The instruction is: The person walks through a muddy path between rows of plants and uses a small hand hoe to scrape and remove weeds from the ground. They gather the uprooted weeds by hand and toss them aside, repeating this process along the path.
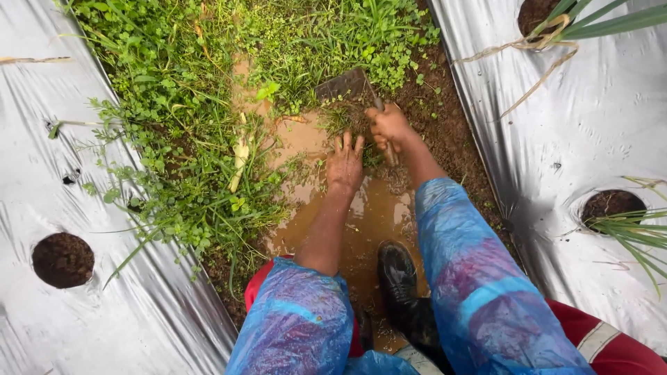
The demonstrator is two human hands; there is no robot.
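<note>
Sleeves: blue see-through plastic rain sleeves (pixel 479 278) over red clothing, right at the bottom edge, closest to the lens.
Boot: black shiny rubber boot (pixel 397 274) standing in the brown muddy puddle (pixel 379 208), between the two arms.
Left hand: left hand (pixel 345 163) is flat, fingers spread, pressed palm-down on wet mud just at the puddle's 12 o'clock edge, touching a small tuft of weeds.
Right hand: right hand (pixel 389 125) is closed tight around the handle of a small mud-caked metal hand hoe (pixel 344 85), blade sitting at the hand's 10 o'clock, against the green weeds (pixel 208 104).
Weeds: thick patch running from 9 to 12 o'clock of the hands.
Sides: silver plastic mulch sheeting (pixel 590 118) at 3 and 9 o'clock, with round soil-filled planting holes (pixel 62 260).
</note>
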